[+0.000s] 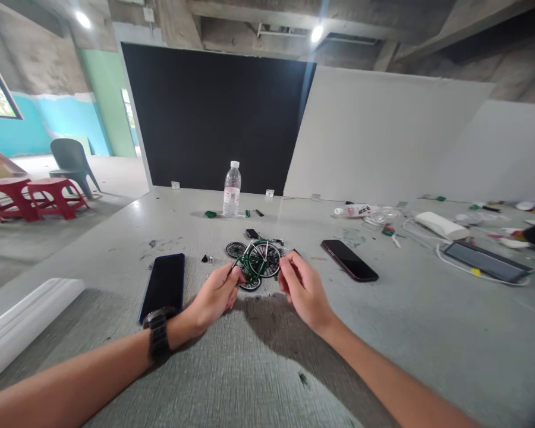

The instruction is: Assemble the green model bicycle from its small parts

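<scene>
While model bicycle stood on table between both hands, left hand pinched its near end, likely steadying it upright on wheels. Right hand curled at its other side; contact hidden behind fingers, couldn't tell grip. Loose wheel just beyond left fingertips, probably laid within reach. Dark phone beside left wrist. Small parts near it too tiny to identify.

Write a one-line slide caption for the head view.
Left hand pinches a small green model bicycle on a grey table; right hand is at its other side.
</scene>
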Motion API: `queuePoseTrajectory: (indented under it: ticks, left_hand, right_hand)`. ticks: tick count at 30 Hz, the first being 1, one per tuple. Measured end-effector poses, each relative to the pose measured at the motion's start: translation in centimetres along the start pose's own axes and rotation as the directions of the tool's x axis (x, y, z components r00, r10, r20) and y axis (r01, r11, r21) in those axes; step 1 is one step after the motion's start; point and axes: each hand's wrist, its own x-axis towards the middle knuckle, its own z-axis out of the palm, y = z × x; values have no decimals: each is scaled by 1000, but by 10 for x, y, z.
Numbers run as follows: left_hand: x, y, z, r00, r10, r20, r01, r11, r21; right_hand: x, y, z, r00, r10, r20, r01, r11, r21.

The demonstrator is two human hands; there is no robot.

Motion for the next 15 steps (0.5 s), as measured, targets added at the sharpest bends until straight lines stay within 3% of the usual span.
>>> queuePoseTrajectory:
  ticks: [5, 11, 15]
  left_hand:
    - [1, 1, 0, 1000, 13, -2, -13, 1000, 13]
    - [1, -1, -1, 1000, -10, -6, 10, 999, 35]
    - [1, 1, -1, 1000, -12, -15, 12, 1000, 25]
  right_hand:
    - [-4, 1, 12, 975, 69, 211, -80, 996, 46]
    - [1, -1, 4, 999, 48, -13, -46, 994, 100]
    - [-2, 1, 4, 996, 50, 80, -55, 996, 66]
